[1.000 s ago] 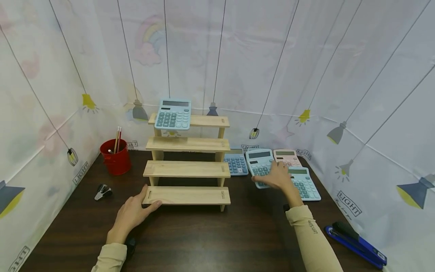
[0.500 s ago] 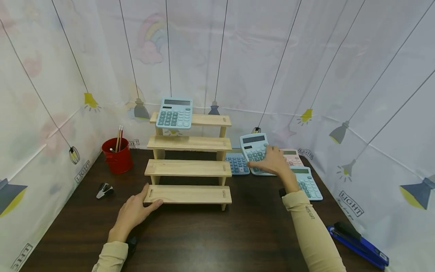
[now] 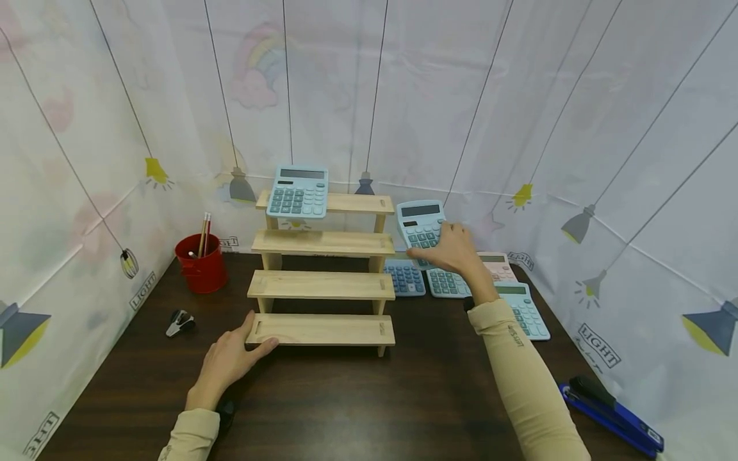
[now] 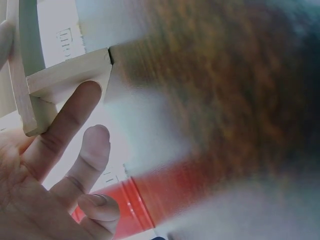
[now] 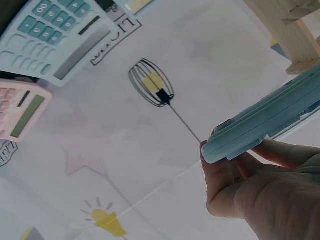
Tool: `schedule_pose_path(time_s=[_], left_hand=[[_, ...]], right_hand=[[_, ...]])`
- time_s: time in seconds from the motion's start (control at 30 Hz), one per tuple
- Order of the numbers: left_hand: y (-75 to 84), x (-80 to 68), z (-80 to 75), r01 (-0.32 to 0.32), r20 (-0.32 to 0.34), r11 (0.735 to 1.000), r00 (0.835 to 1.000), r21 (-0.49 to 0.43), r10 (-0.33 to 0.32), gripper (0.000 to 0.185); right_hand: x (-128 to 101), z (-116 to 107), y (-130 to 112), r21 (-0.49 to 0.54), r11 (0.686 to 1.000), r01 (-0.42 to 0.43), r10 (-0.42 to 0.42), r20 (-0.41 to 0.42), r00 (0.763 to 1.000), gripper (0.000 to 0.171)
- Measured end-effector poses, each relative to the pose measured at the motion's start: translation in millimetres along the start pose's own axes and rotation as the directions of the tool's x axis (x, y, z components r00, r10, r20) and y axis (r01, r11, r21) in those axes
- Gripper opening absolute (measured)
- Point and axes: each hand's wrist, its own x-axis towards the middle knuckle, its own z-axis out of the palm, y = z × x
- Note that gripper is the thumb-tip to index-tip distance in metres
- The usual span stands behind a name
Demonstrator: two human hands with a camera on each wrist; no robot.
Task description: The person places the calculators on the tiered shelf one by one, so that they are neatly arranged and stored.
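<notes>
My right hand (image 3: 452,251) grips a light blue calculator (image 3: 422,221) by its right side, raised off the table just right of the wooden tiered stand (image 3: 321,283). In the right wrist view this calculator (image 5: 265,117) appears edge-on, with the fingers along its lower side and edge. At the stand's lowest step my left hand (image 3: 226,360) rests against the left end, thumb at the front. Its fingers (image 4: 80,105) look mostly straight in the left wrist view, one touching the wooden side piece. Another light blue calculator (image 3: 297,192) leans on the top step, at its left.
Right of the stand lie a blue calculator (image 3: 405,277), two light blue calculators (image 3: 448,283) and a pink calculator (image 3: 498,269). A red bucket (image 3: 204,266) with pencils and a staple remover (image 3: 180,322) are at left. A blue stapler (image 3: 614,416) lies at the right edge.
My right hand has lifted the light blue calculator off the others and carried it up and left toward the stand, uncovering another light blue calculator. The left hand stays at the lowest step.
</notes>
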Motion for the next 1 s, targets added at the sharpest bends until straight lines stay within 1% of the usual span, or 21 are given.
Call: schedule_pose_path(time_s=[0.2,0.37,0.57,0.73,1.0], left_hand=[[-0.9,0.4,-0.4,-0.013,-0.018,1.000,1.000,-0.003,0.013,0.107],[-1.0,1.7,0.5,-0.019,-0.025,1.000,1.000,-0.006,0.019,0.106],[-2.7,2.1,1.8,-0.016,-0.025,1.000,1.000,-0.006,0.016,0.106],[-3.9,3.3,2.3,-0.019,-0.034,1.000,0.999,-0.008,0.018,0.107],[-2.1,2.7,2.0,-0.007,-0.029,1.000,1.000,-0.008,0.007,0.105]], right_hand=[[15,-6,-19,-0.009,1.000,0.015,-0.015,0.001,1.000,0.121],[29,-6,-34,-0.028,0.999,0.022,-0.022,-0.018,1.000,0.122],[41,-5,-50,-0.041,0.999,0.027,-0.027,-0.016,0.999,0.122],[51,-6,-58,-0.041,0.999,0.026,-0.027,-0.030,0.999,0.121],[62,-2,-65,-0.022,1.000,0.012,-0.012,-0.013,1.000,0.123]])
